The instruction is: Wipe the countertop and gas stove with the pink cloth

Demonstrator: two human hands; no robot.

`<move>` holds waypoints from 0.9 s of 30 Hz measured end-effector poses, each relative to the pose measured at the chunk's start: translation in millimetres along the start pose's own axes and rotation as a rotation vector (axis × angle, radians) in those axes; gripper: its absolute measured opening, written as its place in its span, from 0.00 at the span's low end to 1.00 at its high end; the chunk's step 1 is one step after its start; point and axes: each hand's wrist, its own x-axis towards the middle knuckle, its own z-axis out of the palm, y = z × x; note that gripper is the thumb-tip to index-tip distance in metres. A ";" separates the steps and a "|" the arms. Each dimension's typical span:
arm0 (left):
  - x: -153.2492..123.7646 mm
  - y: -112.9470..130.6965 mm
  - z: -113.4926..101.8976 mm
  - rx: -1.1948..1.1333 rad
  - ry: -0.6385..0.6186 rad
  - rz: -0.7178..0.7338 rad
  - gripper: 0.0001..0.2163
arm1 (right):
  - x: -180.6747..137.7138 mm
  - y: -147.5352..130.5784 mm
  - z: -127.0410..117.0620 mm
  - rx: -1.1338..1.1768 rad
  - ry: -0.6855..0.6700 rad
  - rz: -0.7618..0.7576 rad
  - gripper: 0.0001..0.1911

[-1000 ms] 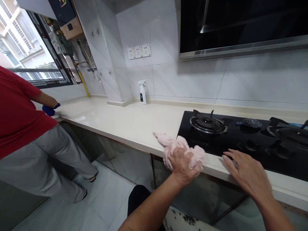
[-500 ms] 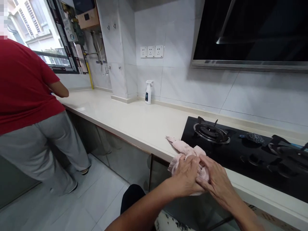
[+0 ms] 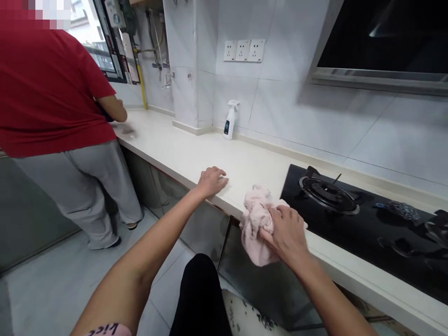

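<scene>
A crumpled pale pink cloth (image 3: 257, 228) is gripped in my right hand (image 3: 287, 229), at the counter's front edge beside the stove. Part of the cloth hangs down over the edge. My left hand (image 3: 213, 181) rests on the cream countertop (image 3: 182, 154) left of the cloth, fingers stretched out and slightly bent, holding nothing. The black gas stove (image 3: 329, 224) lies just to the right of my right hand.
A white spray bottle (image 3: 230, 120) stands against the tiled wall. A steel scrubber (image 3: 402, 210) lies on the stove behind the burner (image 3: 329, 190). A person in a red shirt (image 3: 56, 93) leans at the counter's far left. A range hood (image 3: 381, 42) hangs above the stove.
My left hand has let go of the cloth and moved left onto the countertop. The right hand keeps the cloth, now looser and hanging lower. The view has shifted.
</scene>
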 end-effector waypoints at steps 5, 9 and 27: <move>13.3 -7.9 5.8 -0.100 -0.063 -0.044 0.20 | 67.9 -60.8 8.6 0.101 -0.204 -0.016 0.25; 17.4 -17.5 2.8 -0.437 -0.087 -0.052 0.23 | 126.2 -115.0 19.9 0.163 -0.335 -0.040 0.29; -8.8 -13.2 -8.3 -0.201 -0.029 -0.110 0.20 | 142.1 -147.1 32.2 0.368 -0.327 -0.077 0.36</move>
